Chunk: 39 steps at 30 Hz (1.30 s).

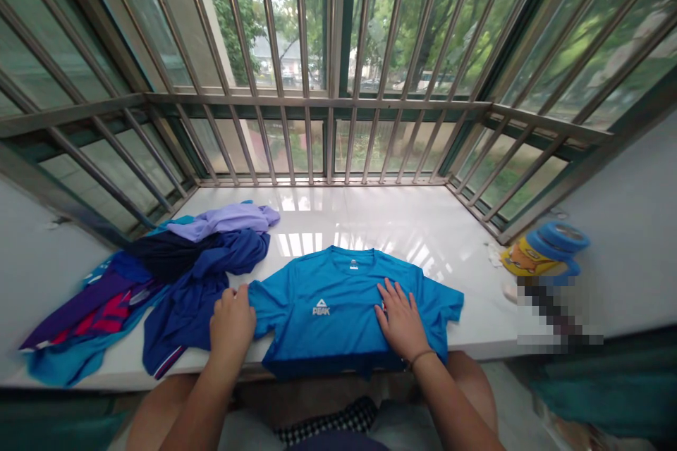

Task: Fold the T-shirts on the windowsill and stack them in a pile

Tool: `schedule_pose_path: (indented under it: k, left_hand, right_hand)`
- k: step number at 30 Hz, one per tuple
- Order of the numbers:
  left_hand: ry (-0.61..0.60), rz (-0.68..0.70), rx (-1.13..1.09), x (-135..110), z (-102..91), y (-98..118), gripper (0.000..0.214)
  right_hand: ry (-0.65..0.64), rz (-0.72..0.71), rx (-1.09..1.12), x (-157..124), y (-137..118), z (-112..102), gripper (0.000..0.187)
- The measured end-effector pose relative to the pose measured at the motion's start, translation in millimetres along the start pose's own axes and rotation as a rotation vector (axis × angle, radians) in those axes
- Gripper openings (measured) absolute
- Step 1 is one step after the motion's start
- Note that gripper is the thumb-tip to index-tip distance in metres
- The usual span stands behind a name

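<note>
One blue T-shirt (338, 313) lying flat, front up, on the white sill (338, 218) at lower centre, hem over the near edge; right hand (399, 320) flat on the chest, fingers wide; left hand (231, 324) curled, fingers closed on the sleeve edge. Unfolded heap of clothes (159, 275) at left; yellow packet (529, 259) and blue rings (558, 239) at right.

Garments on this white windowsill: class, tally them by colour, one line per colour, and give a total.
Bright blue PEAK T-shirt: 1
Lilac garment: 1
Near-black navy garment: 1
Royal blue garment: 1
Purple-and-red garment: 1
Turquoise garment: 1
Total: 6, as far as the overlapping pile shows.
</note>
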<state>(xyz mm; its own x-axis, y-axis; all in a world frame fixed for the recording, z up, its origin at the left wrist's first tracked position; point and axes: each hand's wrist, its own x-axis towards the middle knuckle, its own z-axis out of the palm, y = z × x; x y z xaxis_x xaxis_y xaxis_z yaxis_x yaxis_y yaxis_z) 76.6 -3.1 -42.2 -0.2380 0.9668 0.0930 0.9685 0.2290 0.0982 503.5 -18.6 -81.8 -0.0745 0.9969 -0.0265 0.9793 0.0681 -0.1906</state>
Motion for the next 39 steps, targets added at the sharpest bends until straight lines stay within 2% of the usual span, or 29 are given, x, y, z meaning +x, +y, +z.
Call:
schedule_pose_path:
  k: [2,6,9,11,16,20,26,34,36,39]
  left_hand:
    - [0.033,0.144,-0.002,-1,3.0,19,0.049]
    - [-0.08,0.444,-0.12,1,24.5,77,0.048]
    - [-0.143,0.55,-0.145,2,45.0,111,0.054]
    - [-0.149,0.562,-0.145,4,55.3,123,0.058]
    - [-0.156,0.491,-0.14,22,64.9,126,0.065]
    - [-0.175,0.446,-0.127,45,64.0,124,0.067]
    - [-0.162,0.38,-0.118,76,61.9,125,0.067]
    - [-0.145,0.34,-0.1,93,59.5,120,0.07]
    - [-0.11,0.313,-0.101,93,59.4,119,0.071]
    - [0.032,0.303,-0.104,91,60.3,118,0.073]
  right_hand:
    - [-0.003,0.009,-0.01,-1,-2,2,0.063]
    - [-0.014,0.018,-0.028,-7,-8,6,0.066]
    - [-0.031,0.019,-0.037,-14,-10,7,0.068]
    - [-0.04,0.002,-0.034,-17,-8,7,0.068]
    - [-0.073,-0.044,-0.017,-6,7,-3,0.07]
    - [-0.105,-0.028,-0.034,28,14,-13,0.071]
    - [-0.135,-0.046,-0.049,86,10,-19,0.072]
    - [-0.139,-0.109,-0.046,123,14,-19,0.074]
    - [-0.143,-0.118,-0.048,130,15,-20,0.074]
    - [-0.155,-0.124,-0.06,137,15,-21,0.074]
